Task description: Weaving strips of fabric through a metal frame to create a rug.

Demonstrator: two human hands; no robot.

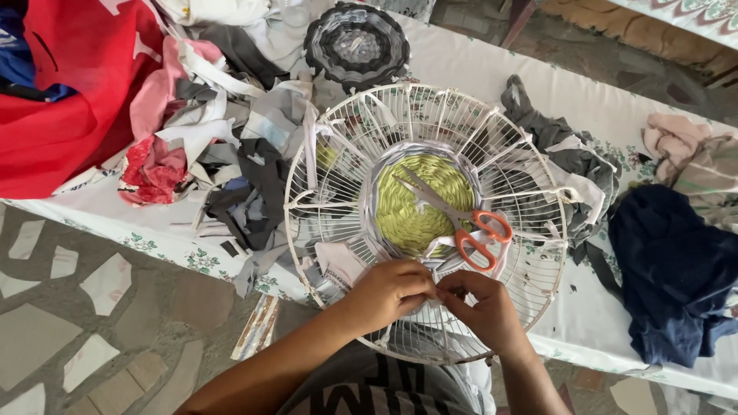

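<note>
Head view, looking straight down: a round white wire fan guard (427,219) lies flat at the near edge of a table covered with a white flowered cloth (461,65), and it serves as a frame for weaving. In its middle sits a yellow-green woven disc (419,204) ringed by a pale lilac band, with white fabric strips tied out to the rim like spokes.

Both hands meet at the near side of the guard, just below the woven disc. The left hand (388,292) is curled, fingers pinched closed on a white fabric strip (440,290) that runs across the wires there. The right hand (483,306) comes in from the other side, its fingertips closed on the same strip, so the two grips almost touch. The strip sits right between the thumbs, close to the disc's lilac border.

A pair of scissors with orange handles (461,223) rests on the disc, blades pointing up-left, handles just above the right hand but not touched.

To the left lies a heap of cloth scraps (223,146) in grey, white and pink, and beyond it a red cloth (69,92). A finished grey-and-black round mat (356,46) lies at the far side. Right of the guard lies a dark navy garment (673,273).
</note>
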